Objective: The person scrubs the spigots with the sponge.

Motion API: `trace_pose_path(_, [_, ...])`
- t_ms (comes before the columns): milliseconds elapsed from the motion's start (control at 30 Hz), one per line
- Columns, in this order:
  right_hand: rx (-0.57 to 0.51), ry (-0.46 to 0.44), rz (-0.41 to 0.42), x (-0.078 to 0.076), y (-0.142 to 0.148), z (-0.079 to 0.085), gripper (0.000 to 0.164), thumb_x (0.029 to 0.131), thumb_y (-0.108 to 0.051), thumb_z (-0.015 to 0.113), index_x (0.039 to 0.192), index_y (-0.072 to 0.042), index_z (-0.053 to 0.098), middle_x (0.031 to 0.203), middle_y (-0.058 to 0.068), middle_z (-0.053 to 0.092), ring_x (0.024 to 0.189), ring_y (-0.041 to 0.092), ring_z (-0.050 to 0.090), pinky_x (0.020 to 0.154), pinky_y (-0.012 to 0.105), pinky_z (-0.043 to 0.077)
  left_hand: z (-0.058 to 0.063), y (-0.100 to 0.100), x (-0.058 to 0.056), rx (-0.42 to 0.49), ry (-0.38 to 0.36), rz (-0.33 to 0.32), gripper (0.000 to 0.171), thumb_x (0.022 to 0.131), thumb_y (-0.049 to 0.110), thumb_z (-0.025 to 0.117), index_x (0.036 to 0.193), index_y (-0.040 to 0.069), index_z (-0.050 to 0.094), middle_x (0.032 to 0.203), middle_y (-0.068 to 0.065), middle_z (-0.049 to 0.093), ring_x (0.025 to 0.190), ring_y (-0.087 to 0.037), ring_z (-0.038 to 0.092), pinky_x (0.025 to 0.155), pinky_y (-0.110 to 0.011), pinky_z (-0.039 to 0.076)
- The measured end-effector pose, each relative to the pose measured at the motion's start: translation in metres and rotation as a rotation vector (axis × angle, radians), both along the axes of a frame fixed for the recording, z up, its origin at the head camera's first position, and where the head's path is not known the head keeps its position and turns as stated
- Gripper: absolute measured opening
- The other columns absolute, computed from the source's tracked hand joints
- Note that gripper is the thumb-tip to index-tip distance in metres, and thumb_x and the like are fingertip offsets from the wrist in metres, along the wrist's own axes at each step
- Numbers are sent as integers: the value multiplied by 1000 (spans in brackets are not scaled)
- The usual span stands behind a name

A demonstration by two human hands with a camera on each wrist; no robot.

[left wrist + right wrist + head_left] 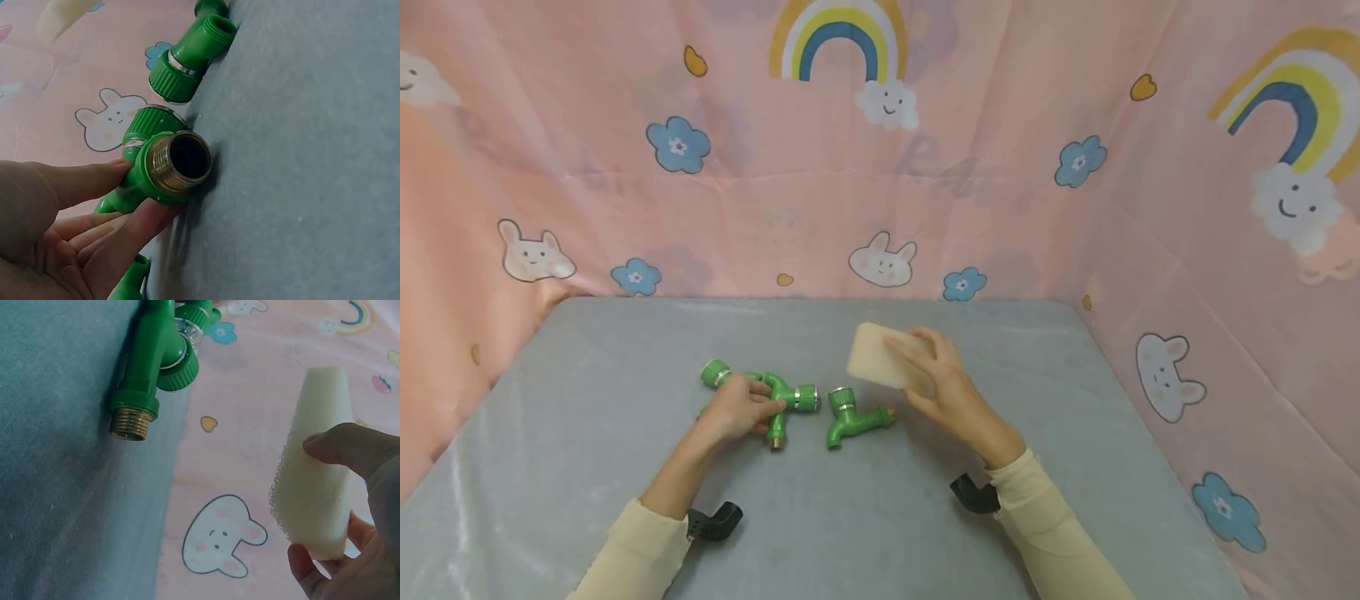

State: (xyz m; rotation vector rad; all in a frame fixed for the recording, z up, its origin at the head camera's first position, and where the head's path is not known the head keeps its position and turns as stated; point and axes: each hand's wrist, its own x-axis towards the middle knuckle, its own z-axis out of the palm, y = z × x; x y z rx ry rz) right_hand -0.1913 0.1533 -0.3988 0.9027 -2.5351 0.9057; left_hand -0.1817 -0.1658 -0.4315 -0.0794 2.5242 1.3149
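My left hand [739, 410] pinches a green plastic tap [777, 428] with a ribbed knob. In the left wrist view, the tap's brass threaded end [164, 165] faces the camera, with the thumb on one side and fingers on the other. My right hand [953, 396] grips a cream sponge [874, 357] above the table; the right wrist view shows the sponge [315, 487] between thumb and fingers. Below and left of the sponge lies a second green tap [853, 423], untouched. Partly hidden behind the left hand is a third green tap [715, 372].
A grey cloth-like surface covers the table [865, 525]. Pink curtains [737, 217] printed with rabbits, flowers and rainbows stand behind it and at the sides. Black curved pieces [718, 522] are worn at both wrists.
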Motion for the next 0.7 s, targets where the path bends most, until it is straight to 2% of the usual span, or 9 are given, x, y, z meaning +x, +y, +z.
trace_pose_path(67, [8, -10, -2, 1, 0, 0, 67, 82, 6, 75, 144, -15, 57, 142, 23, 45, 130, 43, 44, 97, 59, 52, 0, 0, 1, -33, 25, -4, 50, 96, 14, 68, 130, -20, 54, 107, -29, 73, 66, -12, 70, 62, -30, 61])
trace_pose_path(133, [12, -17, -2, 1, 0, 0, 68, 83, 5, 75, 144, -16, 57, 142, 23, 45, 130, 44, 44, 97, 59, 52, 1, 1, 2, -69, 48, -8, 48, 96, 16, 68, 128, -17, 58, 86, -21, 76, 58, -9, 63, 55, -28, 56])
trace_pose_path(233, [22, -28, -7, 2, 0, 0, 69, 83, 4, 76, 146, -17, 55, 143, 23, 45, 131, 44, 44, 97, 59, 53, 4, 2, 4, -124, 86, -20, 46, 97, 21, 68, 125, -15, 62, 56, -5, 62, 46, -7, 50, 46, -24, 42])
trace_pose_path(300, [25, -28, -8, 2, 0, -1, 70, 83, 3, 77, 146, -16, 55, 143, 23, 45, 131, 44, 44, 97, 60, 52, 5, 2, 6, -164, 99, -34, 46, 97, 24, 68, 124, -13, 63, 50, -2, 55, 43, -7, 44, 44, -23, 36])
trace_pose_path(367, [23, -31, -6, 3, 0, -1, 70, 82, 3, 78, 146, -16, 55, 143, 23, 46, 130, 44, 45, 98, 60, 52, 8, 0, 8, -214, 110, -48, 48, 97, 28, 68, 123, -12, 65, 54, -3, 60, 46, -7, 47, 46, -24, 38])
trace_pose_path(433, [23, -39, 0, 3, -1, -1, 70, 82, 2, 78, 146, -16, 54, 143, 23, 45, 130, 43, 45, 98, 60, 51, 11, -3, 11, -265, 115, -53, 48, 96, 32, 68, 121, -8, 68, 67, -7, 70, 53, -10, 54, 51, -27, 43])
trace_pose_path(533, [18, -53, 1, 3, -2, -1, 71, 83, 1, 79, 146, -17, 54, 144, 23, 45, 131, 43, 45, 99, 59, 51, 18, -9, 12, -319, 140, -58, 46, 97, 37, 66, 121, -2, 70, 98, -14, 78, 80, -22, 71, 67, -38, 56])
trace_pose_path(633, [15, -55, -10, 2, -1, -1, 71, 82, 2, 79, 146, -17, 54, 144, 23, 45, 131, 43, 46, 99, 59, 52, 25, -16, 10, -318, 173, -54, 43, 99, 38, 63, 122, 3, 71, 116, -18, 75, 105, -34, 70, 82, -49, 57])
trace_pose_path(700, [13, -52, -13, 1, 0, -1, 71, 82, 2, 79, 146, -17, 55, 143, 23, 46, 130, 43, 46, 99, 60, 52, 29, -21, 9, -304, 186, -46, 43, 100, 38, 61, 125, 3, 70, 121, -21, 73, 111, -38, 68, 85, -51, 57])
